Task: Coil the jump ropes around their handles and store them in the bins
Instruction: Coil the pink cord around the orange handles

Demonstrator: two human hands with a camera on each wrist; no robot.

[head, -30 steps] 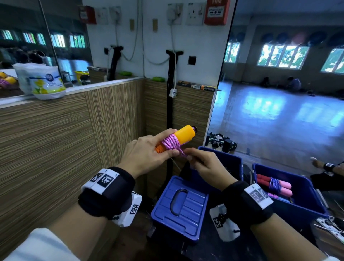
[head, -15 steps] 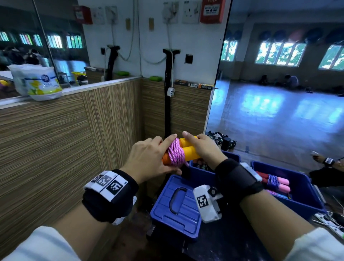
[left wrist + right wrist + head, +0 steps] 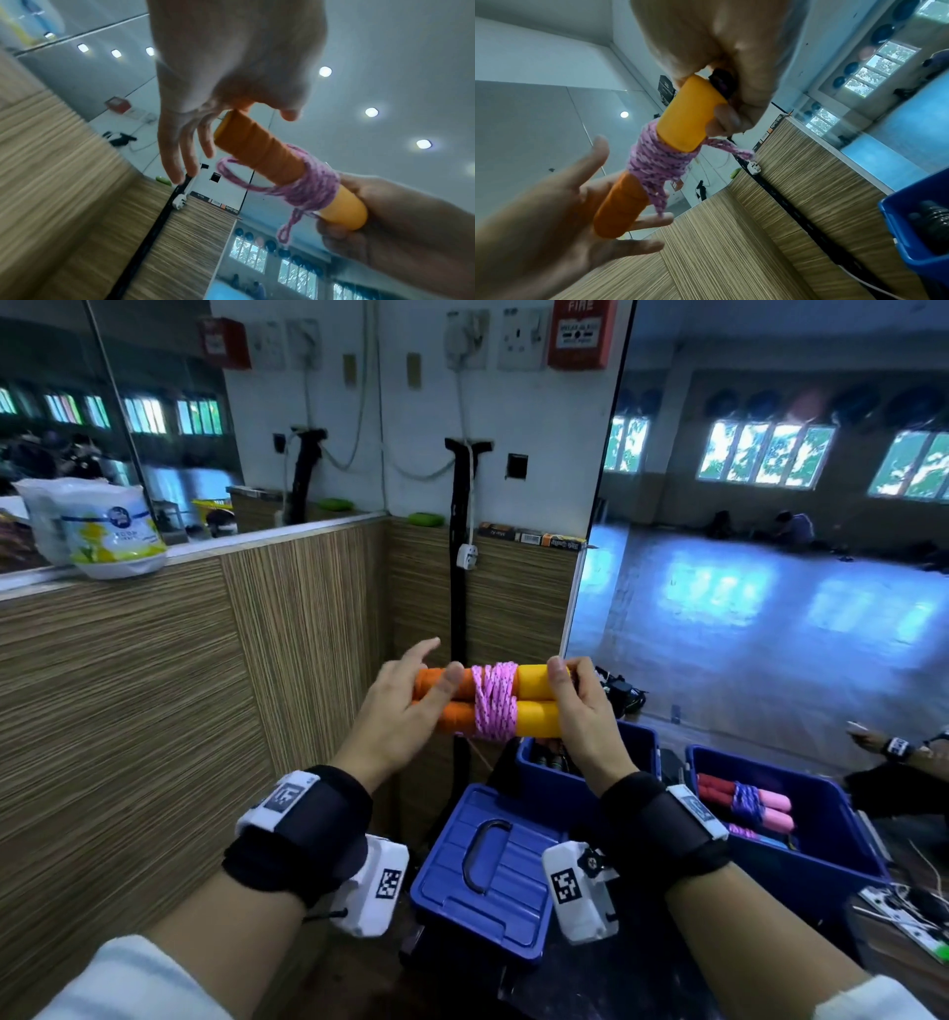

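Orange jump rope handles [image 3: 493, 701], bound in pink cord.
Right hand [image 3: 577, 711] grips them; left hand [image 3: 405, 706] spread open, touching.

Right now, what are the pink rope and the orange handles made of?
The pink rope looks like braided cord: a woven fleck pattern shows. The orange handles look like smooth matte plastic at the yellow end, with what seems wrapped grip tape at the darker end.
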